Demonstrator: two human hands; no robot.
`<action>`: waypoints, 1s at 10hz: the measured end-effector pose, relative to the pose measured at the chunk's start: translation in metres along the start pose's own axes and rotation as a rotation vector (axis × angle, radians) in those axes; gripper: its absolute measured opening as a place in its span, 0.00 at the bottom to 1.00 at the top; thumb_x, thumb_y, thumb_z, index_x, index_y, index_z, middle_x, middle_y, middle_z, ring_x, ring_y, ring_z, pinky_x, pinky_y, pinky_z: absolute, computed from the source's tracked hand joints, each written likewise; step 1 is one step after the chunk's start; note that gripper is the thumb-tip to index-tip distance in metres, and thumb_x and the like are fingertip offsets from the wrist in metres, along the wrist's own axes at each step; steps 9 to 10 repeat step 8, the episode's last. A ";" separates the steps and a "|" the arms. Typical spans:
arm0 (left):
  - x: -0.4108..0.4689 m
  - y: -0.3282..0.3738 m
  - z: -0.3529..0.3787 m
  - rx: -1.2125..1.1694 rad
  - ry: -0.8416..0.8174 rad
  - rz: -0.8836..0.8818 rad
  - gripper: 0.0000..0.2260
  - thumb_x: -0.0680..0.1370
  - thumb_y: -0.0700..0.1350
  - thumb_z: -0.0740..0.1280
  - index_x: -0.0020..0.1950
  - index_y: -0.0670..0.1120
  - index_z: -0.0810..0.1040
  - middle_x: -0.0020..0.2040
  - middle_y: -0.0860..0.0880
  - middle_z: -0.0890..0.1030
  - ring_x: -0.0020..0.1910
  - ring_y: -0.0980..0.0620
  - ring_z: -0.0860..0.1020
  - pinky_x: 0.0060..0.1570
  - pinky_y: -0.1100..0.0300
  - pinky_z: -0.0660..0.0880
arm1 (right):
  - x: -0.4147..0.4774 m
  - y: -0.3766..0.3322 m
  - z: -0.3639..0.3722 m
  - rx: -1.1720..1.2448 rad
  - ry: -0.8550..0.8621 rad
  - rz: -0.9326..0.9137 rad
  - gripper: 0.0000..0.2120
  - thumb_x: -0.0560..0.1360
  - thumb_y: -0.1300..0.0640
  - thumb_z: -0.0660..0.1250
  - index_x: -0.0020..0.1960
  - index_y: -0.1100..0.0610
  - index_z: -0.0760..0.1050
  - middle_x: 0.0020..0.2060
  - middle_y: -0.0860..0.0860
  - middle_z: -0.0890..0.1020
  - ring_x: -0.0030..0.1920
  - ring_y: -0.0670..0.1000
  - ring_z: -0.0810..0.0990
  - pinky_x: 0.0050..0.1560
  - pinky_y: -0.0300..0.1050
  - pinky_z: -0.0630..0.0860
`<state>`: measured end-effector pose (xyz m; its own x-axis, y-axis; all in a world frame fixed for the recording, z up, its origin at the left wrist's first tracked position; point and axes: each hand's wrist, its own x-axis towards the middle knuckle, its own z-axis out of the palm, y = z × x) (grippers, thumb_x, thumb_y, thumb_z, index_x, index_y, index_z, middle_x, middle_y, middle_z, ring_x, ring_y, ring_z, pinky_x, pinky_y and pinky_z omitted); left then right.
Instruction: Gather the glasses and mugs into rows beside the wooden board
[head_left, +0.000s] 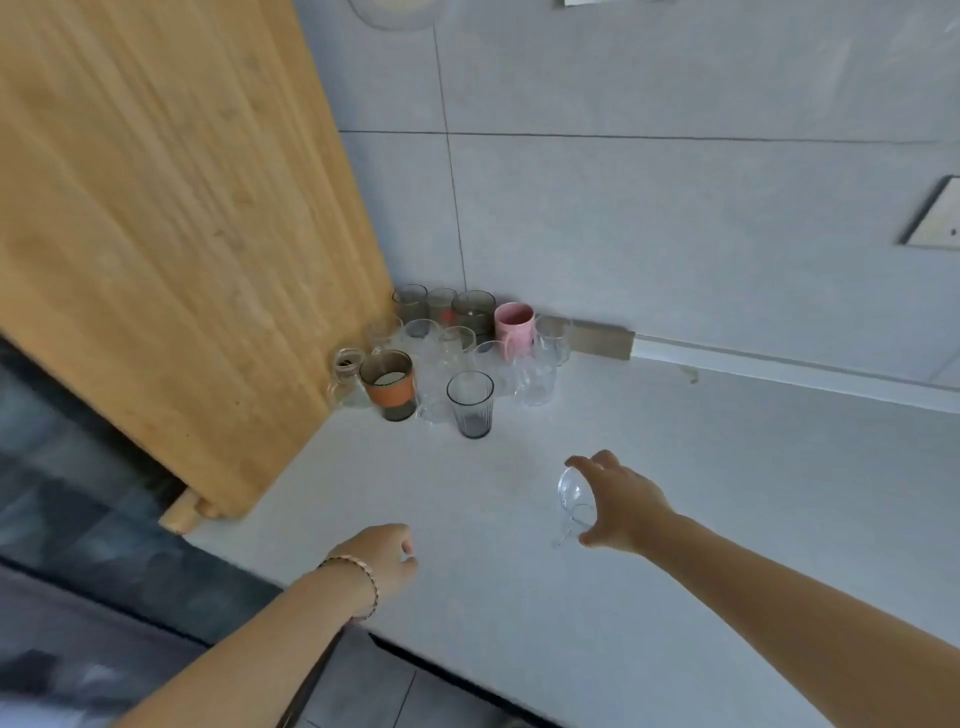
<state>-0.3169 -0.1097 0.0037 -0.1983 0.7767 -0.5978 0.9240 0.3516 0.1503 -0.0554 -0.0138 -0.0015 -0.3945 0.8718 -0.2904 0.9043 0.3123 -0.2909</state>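
Note:
A large wooden board (171, 234) leans upright at the left of the white counter (701, 493). Beside its right edge stands a cluster of several glasses and mugs: smoky grey glasses at the back (472, 310), a pink mug (514, 327), clear glasses in the middle (452, 345), a glass with an orange band (390, 385), a small jar (348, 374) and a dark ribbed glass (470, 404) in front. My right hand (621, 501) grips a clear glass mug (573, 496) above the counter, apart from the cluster. My left hand (384, 558) rests near the counter's front edge, fingers curled, holding nothing.
A grey tiled wall rises behind the counter, with a socket plate (935, 221) at the right. A pale strip (727, 358) runs along the wall's base. Dark floor lies below the counter's front edge at the left.

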 end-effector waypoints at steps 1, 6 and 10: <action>0.036 -0.006 -0.028 -0.010 -0.030 -0.025 0.13 0.80 0.49 0.57 0.62 0.46 0.71 0.63 0.48 0.75 0.60 0.48 0.75 0.59 0.57 0.72 | 0.063 -0.010 -0.004 0.000 -0.006 -0.037 0.40 0.65 0.56 0.74 0.72 0.45 0.59 0.65 0.52 0.63 0.59 0.55 0.76 0.52 0.45 0.77; 0.162 -0.041 -0.096 0.025 -0.105 0.167 0.04 0.78 0.48 0.57 0.50 0.50 0.70 0.60 0.48 0.77 0.56 0.48 0.76 0.53 0.58 0.72 | 0.196 -0.035 0.010 0.092 -0.063 0.118 0.42 0.65 0.57 0.75 0.73 0.46 0.58 0.65 0.52 0.64 0.66 0.54 0.71 0.56 0.47 0.77; 0.186 -0.044 -0.117 0.130 -0.150 0.353 0.06 0.78 0.48 0.57 0.52 0.52 0.70 0.56 0.50 0.76 0.57 0.48 0.75 0.57 0.57 0.71 | 0.178 -0.048 0.012 0.092 0.006 0.347 0.46 0.71 0.63 0.69 0.77 0.49 0.43 0.70 0.50 0.66 0.62 0.54 0.75 0.55 0.46 0.75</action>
